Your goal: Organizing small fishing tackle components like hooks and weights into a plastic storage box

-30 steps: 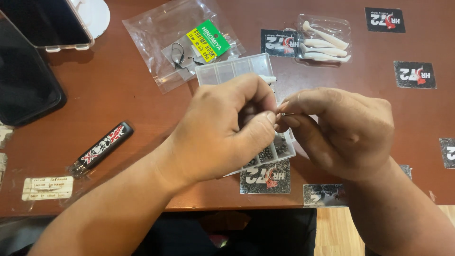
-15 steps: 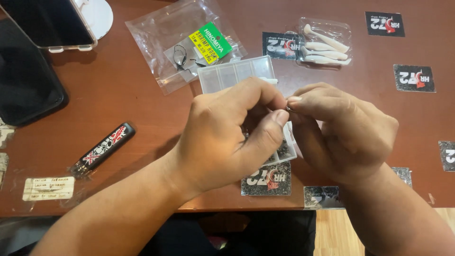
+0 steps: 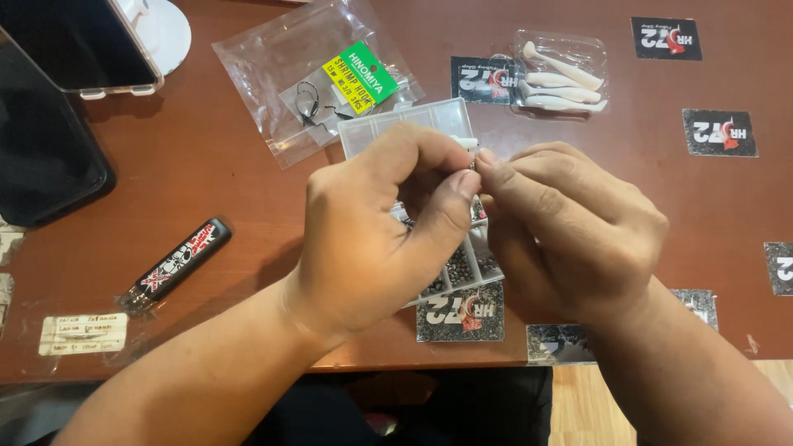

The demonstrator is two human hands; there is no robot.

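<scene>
left hand (image 3: pixel 376 235) and right hand (image 3: pixel 570 231) meet fingertip to fingertip, both pinched narrow on a tiny metal piece (image 3: pixel 473 165), too small to identify; under them a clear compartment box (image 3: pixel 405 124) on the brown tabletop (image 3: pixel 206 165); farther off, a hook bag (image 3: pixel 318 78) left, pale soft lures (image 3: pixel 562 74) right

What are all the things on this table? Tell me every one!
Table: one, reddish-brown wood, under everything.
Compartment box: one, clear plastic with small dark bits inside, under the hands.
Hook bag: one, clear with a green and yellow card and dark hooks, top middle.
Soft lures: several, white, in a clear pack, top right.
Stickers: several, black squares, scattered right and near edge.
Lighter: one, black with red and white print, left.
Phone: one, dark screen, clear case, top left.
Paper label: one, cream, bottom left.
Small metal piece: one, pinched between both hands' fingertips.
Left hand: middle.
Right hand: beside it.
</scene>
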